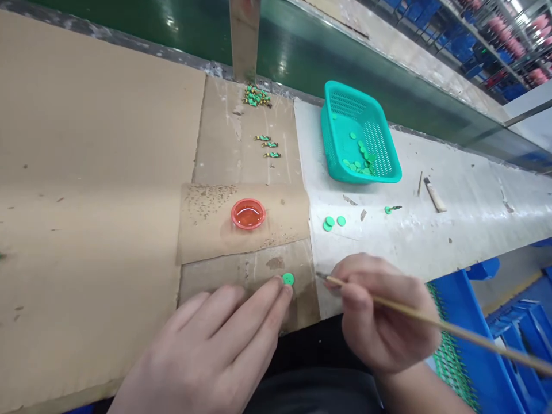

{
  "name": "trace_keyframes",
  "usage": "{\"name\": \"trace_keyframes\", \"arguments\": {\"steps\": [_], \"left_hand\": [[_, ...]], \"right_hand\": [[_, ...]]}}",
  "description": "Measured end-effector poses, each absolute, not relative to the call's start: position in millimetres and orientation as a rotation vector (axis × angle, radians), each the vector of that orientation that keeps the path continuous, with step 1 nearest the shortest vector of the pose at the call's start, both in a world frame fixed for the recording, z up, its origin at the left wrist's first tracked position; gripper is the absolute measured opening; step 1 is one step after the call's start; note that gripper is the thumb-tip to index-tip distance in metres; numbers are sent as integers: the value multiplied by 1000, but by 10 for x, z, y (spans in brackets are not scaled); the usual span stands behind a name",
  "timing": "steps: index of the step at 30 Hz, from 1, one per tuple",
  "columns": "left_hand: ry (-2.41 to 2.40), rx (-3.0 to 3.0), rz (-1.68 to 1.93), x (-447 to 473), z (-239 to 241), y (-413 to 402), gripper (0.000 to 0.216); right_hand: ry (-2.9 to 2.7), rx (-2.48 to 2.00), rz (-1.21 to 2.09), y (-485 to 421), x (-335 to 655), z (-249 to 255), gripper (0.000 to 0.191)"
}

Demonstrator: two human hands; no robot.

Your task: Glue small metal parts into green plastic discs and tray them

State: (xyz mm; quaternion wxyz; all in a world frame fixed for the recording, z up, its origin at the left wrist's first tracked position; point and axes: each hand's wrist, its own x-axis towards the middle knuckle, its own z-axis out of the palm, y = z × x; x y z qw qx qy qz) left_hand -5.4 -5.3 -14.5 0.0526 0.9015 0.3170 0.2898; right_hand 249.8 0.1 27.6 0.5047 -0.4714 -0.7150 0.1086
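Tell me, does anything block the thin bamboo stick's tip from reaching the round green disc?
Nothing visible: the thin bamboo stick in the right hand points at the round green disc across bare brown cardboard; left fingertips touch the disc's edge.

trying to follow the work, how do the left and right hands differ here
The left hand lies open on the cardboard, a fingertip at the green disc; the right hand is curled around a thin wooden stick. The left hand holds no stick. The right hand sits beside the white bench top. Both are bare.
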Motion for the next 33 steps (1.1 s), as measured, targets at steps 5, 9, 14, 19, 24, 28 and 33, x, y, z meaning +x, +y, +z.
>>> {"name": "trace_keyframes", "arguments": {"steps": [5, 9, 14, 19, 24, 28, 33], "left_hand": [[971, 2715, 818, -63, -152, -74, 43], [952, 2668, 855, -66, -177, -90, 44], [952, 2612, 891, -78, -180, -113, 42], [962, 2601, 917, -79, -155, -128, 45], [963, 2614, 934, -46, -163, -107, 47], [951, 2613, 930, -39, -158, -95, 45], [948, 2619, 951, -49, -142, -96, 42]], "right_hand": [[-1937, -1076, 378, -48, 2442, 286, 13], [-1951, -1088, 421, -17, 2446, 287, 14], [-1986, -1048, 450, -7, 2444, 282, 13], [-1974, -1060, 474, -34, 2453, 271, 14], [-1961, -1061, 467, -32, 2450, 262, 14], [-1969, -1054, 465, -19, 2444, 271, 14], [-1935, -1043, 481, -48, 2453, 231, 17]]}}
